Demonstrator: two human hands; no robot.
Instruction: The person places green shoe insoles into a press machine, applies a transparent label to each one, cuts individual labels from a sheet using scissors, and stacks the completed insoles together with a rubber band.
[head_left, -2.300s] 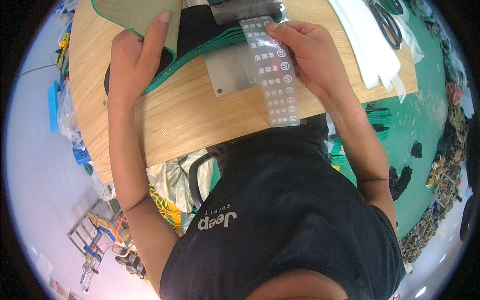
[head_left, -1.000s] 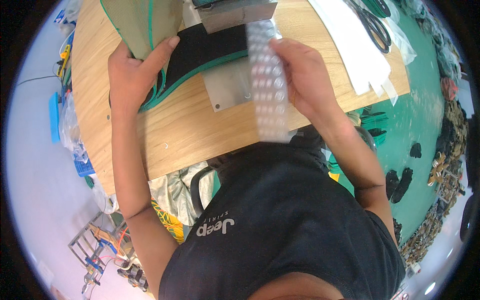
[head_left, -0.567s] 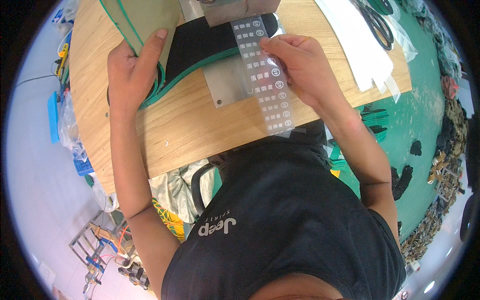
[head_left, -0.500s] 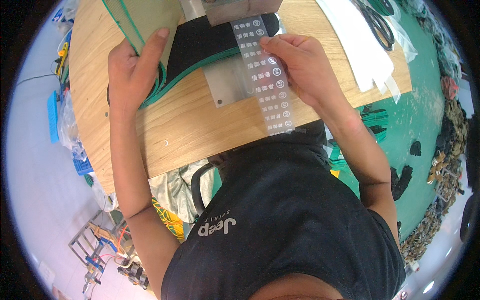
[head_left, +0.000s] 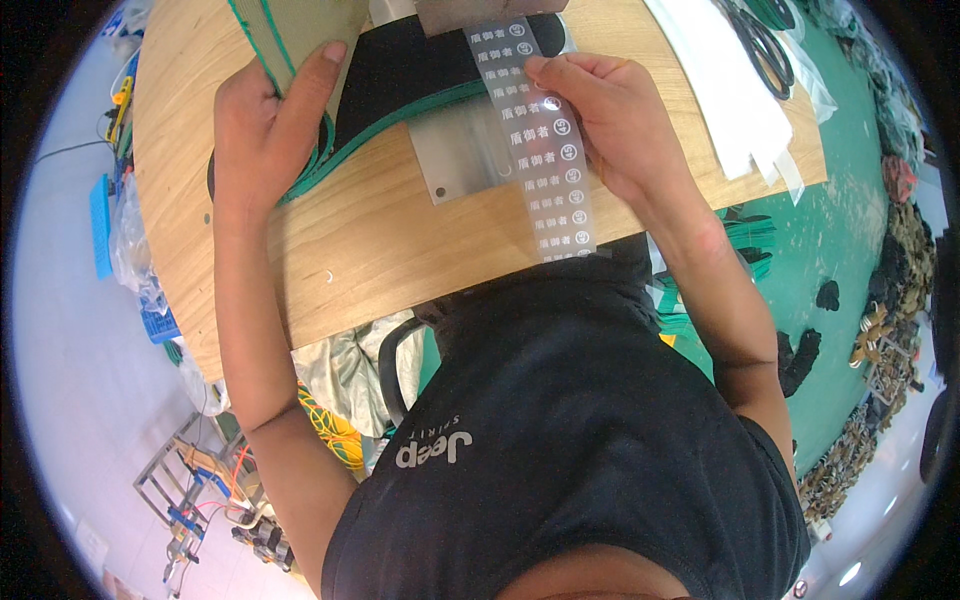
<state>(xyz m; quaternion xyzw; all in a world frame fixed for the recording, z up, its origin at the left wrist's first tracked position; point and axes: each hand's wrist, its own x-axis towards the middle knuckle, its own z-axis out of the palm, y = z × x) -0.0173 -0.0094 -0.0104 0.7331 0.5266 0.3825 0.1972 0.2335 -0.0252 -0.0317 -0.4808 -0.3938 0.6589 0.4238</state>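
A black mat (head_left: 395, 75) with a green edge lies on the table, and one flap folds up to show its beige underside (head_left: 318, 35). My left hand (head_left: 265, 130) is closed on this folded part, thumb on the beige side. A clear strip (head_left: 548, 190) with rows of white print runs over the mat and down past the table's front edge. My right hand (head_left: 625, 120) pinches its right edge between thumb and fingers. A metal block (head_left: 490, 14) stands over the strip's far end and hides it. Below the mat's edge sits a flat metal plate (head_left: 448, 165).
White sheets (head_left: 715, 90) and a coil of black cord (head_left: 765, 60) lie at the table's right. Bundles of green-edged pieces (head_left: 745, 250) are beyond the table's right edge. A blue crate (head_left: 158, 325) stands past the left edge.
The whole view has shifted slightly. Both hands keep their holds on the mat and the strip, with hardly any movement against the table.
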